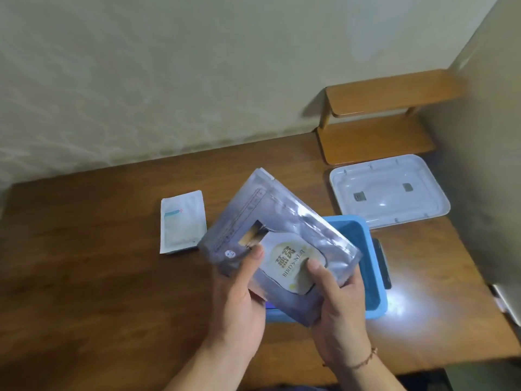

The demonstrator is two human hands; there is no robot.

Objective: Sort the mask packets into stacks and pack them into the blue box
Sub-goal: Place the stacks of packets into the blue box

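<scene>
**Head view: both hands gripping grey mask packets above the blue box**

Head camera is showing a wooden desk [98, 263] running back to a pale wall, with another wall closing in on the right. Wide bare wood is lying open on the left and near side; the right side is crowded. A white lid [389, 190] is lying upturned at the back right, in front of a small wooden shelf [377, 119].

The left hand [239, 300] and right hand [338, 311] are together gripping a fanned bunch of grey mask packets [282, 230], tilted up and leftward. Each thumb is pressing on the front face, while the other fingers are curling behind, closed on the lower edge. A thin bracelet [363, 362] is circling the right wrist.

The blue box [366, 261] is sitting open just behind and beneath the held packets, partly hidden by them. A white packet stack [181, 221] is lying flat on the desk, just left of the grey bunch.
</scene>
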